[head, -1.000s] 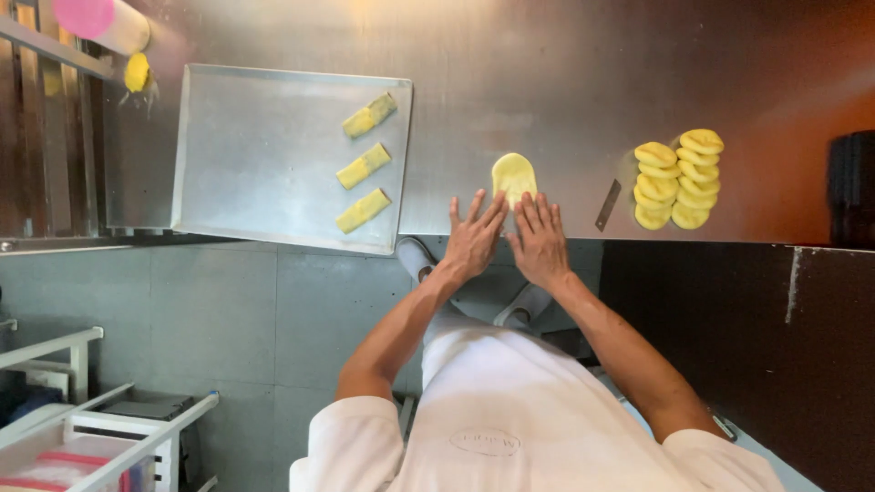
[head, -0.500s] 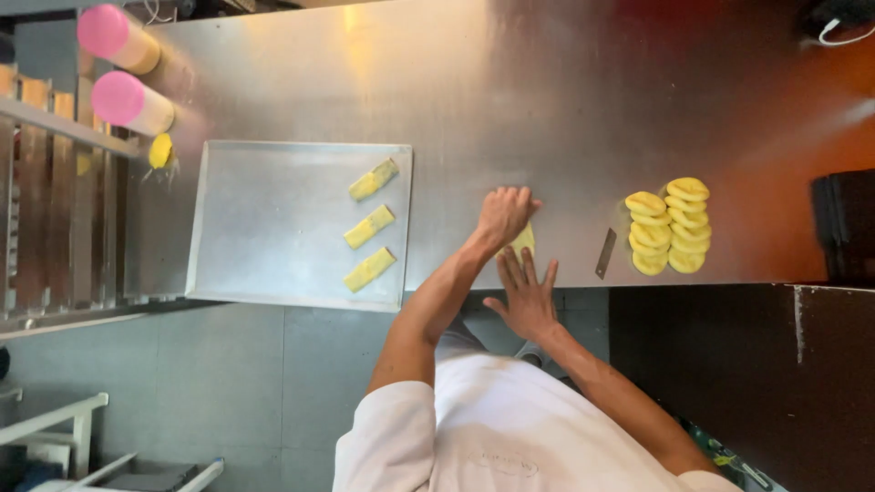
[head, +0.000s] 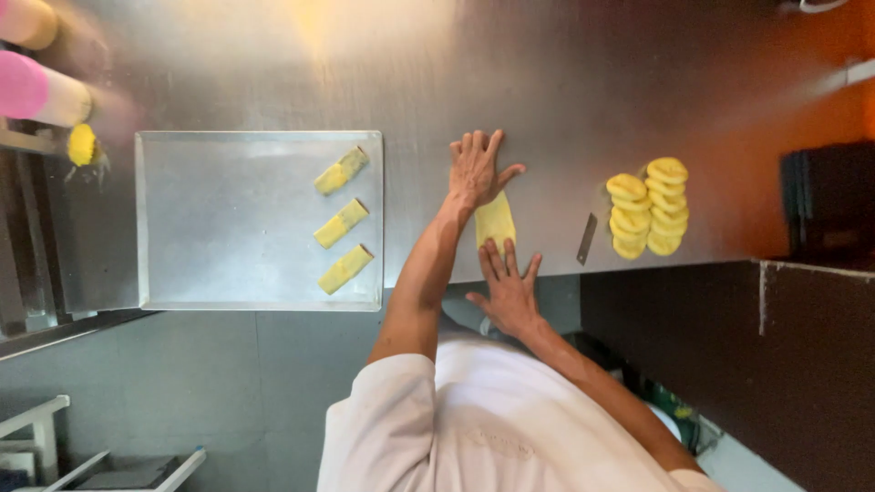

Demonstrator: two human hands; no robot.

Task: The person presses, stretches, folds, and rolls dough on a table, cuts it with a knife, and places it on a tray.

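Pressing flat with fingers spread, holding nothing, the left hand (head: 476,173) and right hand (head: 510,292) pin the yellow dough strip (head: 495,223) at both ends against the steel bench (head: 547,82), apparently stretching it.

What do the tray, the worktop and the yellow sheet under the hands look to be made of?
Tray: pale matte metal, likely aluminium, with a raised rim. Worktop: brushed steel by its streaked glare. Yellow sheet: soft dough, apparently, stretched flat between the left hand and right hand.

tray (head: 228,273) with three rolls (head: 343,221) | yellow discs (head: 649,207) | scraper (head: 586,239) | pink-capped containers (head: 41,89)
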